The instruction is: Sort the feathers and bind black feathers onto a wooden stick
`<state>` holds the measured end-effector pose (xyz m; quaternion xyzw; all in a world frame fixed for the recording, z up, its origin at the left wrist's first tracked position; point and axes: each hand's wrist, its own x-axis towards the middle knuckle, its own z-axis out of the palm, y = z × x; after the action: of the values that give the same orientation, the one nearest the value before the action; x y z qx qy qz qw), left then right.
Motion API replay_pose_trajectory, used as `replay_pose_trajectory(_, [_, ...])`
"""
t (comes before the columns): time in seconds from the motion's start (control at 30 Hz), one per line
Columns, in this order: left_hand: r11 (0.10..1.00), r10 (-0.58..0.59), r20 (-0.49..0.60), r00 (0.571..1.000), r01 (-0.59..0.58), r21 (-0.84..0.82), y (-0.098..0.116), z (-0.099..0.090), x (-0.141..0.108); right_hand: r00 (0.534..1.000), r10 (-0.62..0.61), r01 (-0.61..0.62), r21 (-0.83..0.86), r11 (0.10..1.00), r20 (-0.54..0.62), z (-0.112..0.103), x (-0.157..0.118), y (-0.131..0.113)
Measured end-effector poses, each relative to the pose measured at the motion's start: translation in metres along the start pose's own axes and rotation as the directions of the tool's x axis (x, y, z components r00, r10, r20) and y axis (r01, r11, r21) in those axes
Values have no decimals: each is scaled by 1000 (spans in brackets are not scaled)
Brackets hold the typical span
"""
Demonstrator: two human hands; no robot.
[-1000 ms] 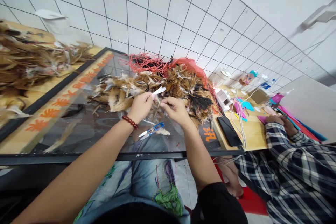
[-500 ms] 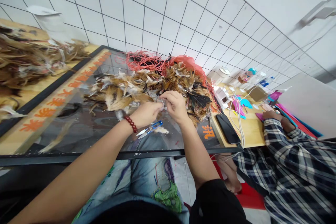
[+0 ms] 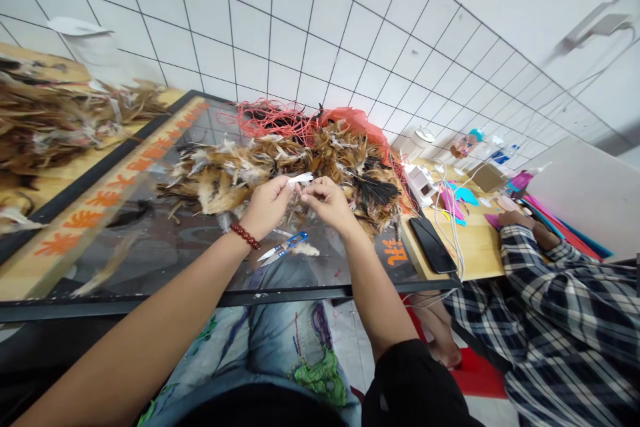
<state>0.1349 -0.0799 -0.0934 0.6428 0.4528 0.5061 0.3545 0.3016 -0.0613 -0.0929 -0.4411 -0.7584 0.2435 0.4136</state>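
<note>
My left hand (image 3: 267, 203), with a red bead bracelet at its wrist, pinches a small white piece (image 3: 300, 178) that sticks up past the fingertips. My right hand (image 3: 330, 203) is closed close beside it, its thumb and finger pinched together; what they hold is too small to make out. Both hands are over the near side of a pile of brown feathers (image 3: 240, 170). Blue-handled snips (image 3: 285, 247) lie on the dark glass tabletop (image 3: 200, 263) just below the hands.
Red string (image 3: 273, 121) and a red bag (image 3: 357, 121) lie behind the feathers. A black phone (image 3: 433, 245) and white cables are at the right. Another person in a plaid shirt (image 3: 565, 307) sits at the right. More feathers (image 3: 55, 120) lie at far left.
A white piece now shows above my left fingertips. My left hand has moved up slightly, and its fingertips and those of my right hand have shifted a little. The view has tilted slightly.
</note>
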Motion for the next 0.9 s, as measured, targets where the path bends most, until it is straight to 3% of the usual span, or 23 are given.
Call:
replay_pose_trajectory(0.07, [994, -5, -52, 999, 10, 106, -1, 0, 0, 999, 53, -54, 62, 997, 9, 2, 1, 1])
replay_pose_trajectory(0.13, [993, -26, -62, 998, 32, 111, -1, 0, 0, 993, 112, -116, 156, 981, 32, 4, 1, 2])
replay_pose_trajectory(0.37, [961, -120, 26, 992, 122, -247, -1, 4, 3, 982, 157, -182, 301, 936, 105, 8, -1, 1])
replay_pose_trajectory(0.47, [942, -154, 18, 988, 152, -298, -1, 4, 3, 983, 165, -181, 323, 929, 79, 8, -1, -1])
replay_pose_trajectory(0.73, [947, -173, -28, 985, 158, -281, 0, 5, 2, 970, 193, -144, 289, 947, -150, 10, -2, -11])
replay_pose_trajectory(0.9, [986, -108, -90, 990, 95, -136, -2, 5, 2, 978, 173, -126, 323, 938, -120, 11, -4, -16])
